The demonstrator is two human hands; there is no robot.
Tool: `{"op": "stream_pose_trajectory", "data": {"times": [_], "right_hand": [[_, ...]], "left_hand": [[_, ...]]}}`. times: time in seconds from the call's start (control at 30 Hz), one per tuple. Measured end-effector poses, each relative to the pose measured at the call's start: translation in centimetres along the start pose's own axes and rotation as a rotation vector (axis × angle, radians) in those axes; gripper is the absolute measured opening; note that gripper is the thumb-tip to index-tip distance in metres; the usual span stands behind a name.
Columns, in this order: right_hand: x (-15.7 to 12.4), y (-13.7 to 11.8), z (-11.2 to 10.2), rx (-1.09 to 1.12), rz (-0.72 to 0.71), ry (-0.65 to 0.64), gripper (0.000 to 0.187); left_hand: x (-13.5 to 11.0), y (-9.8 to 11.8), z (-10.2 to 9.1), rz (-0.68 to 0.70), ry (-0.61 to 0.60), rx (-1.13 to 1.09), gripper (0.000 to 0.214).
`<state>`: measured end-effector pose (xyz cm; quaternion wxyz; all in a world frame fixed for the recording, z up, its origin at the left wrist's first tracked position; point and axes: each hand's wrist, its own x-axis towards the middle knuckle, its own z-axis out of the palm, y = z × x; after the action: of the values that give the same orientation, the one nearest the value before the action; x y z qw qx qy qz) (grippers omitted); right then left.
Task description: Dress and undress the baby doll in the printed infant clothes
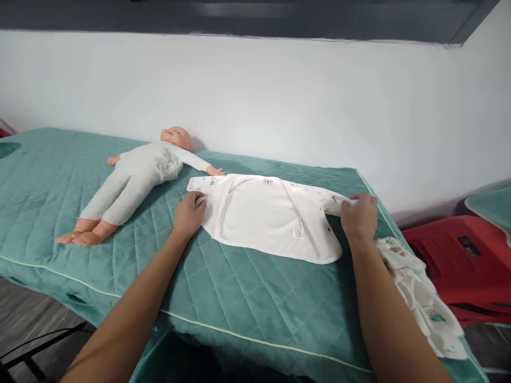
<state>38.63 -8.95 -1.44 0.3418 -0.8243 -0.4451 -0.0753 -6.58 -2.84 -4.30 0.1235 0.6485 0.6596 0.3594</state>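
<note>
A white baby shirt (259,213) lies spread open on the green quilted bed cover (239,298), its plain inside facing up and small prints on its sleeves. My left hand (190,215) pinches its left side just below the sleeve there. At the other side, my right hand (360,217) grips the end of the right sleeve, which is stretched outward. A baby doll (139,167) in a white cloth body lies on its back to the left; one of its hands is near the shirt's left sleeve.
Printed white baby clothing (425,303) is heaped at the bed's right edge, partly behind my right forearm. Beyond that edge stands a red plastic object (459,260). A white wall (271,101) runs along the back, and a black metal frame (43,348) is at lower left.
</note>
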Motion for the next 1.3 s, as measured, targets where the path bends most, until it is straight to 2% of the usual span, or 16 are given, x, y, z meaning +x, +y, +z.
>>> {"op": "stream_pose_trajectory", "data": {"times": [0.1,0.23,0.3,0.37,0.47,0.57,0.77,0.93,1.0,1.13,1.3], "right_hand": [[-1.0,-0.4,0.4,-0.005,-0.053,0.010,0.044],[-2.2,-0.5,1.2,-0.017,-0.174,-0.081,0.044],[-2.3,-0.2,1.6,-0.028,-0.167,-0.147,0.041],[-2.1,0.4,1.9,-0.055,-0.093,-0.180,0.040],[-1.4,1.5,2.2,-0.021,0.015,-0.105,0.042],[-0.5,2.3,2.2,0.068,0.056,-0.040,0.039],[0.7,2.4,1.8,0.112,0.231,-0.068,0.035],[1.0,2.6,1.5,0.028,0.229,-0.095,0.042],[1.0,2.7,1.5,0.023,0.218,-0.090,0.037],[1.0,2.8,1.6,0.123,0.175,-0.033,0.024],[1.1,2.8,1.9,0.282,0.175,0.060,0.023]], "left_hand": [[0.0,0.2,-0.2,-0.013,-0.001,-0.014,0.029],[-0.1,0.2,-0.3,-0.020,-0.007,-0.033,0.028],[-0.1,0.3,-0.4,-0.025,-0.011,-0.041,0.027],[-0.2,0.3,-0.5,-0.033,-0.014,-0.044,0.027],[-0.2,0.4,-0.5,-0.048,-0.014,-0.045,0.026],[-0.2,0.4,-0.5,-0.042,-0.016,-0.050,0.026],[-0.2,0.1,-0.5,-0.022,-0.027,-0.054,0.027],[-0.2,0.0,-0.5,-0.010,-0.033,-0.068,0.025],[-0.2,0.1,-0.5,-0.013,-0.039,-0.068,0.026],[-0.2,0.2,-0.6,-0.017,-0.033,-0.065,0.025],[-0.3,0.1,-0.6,-0.022,-0.035,-0.074,0.025]]}}
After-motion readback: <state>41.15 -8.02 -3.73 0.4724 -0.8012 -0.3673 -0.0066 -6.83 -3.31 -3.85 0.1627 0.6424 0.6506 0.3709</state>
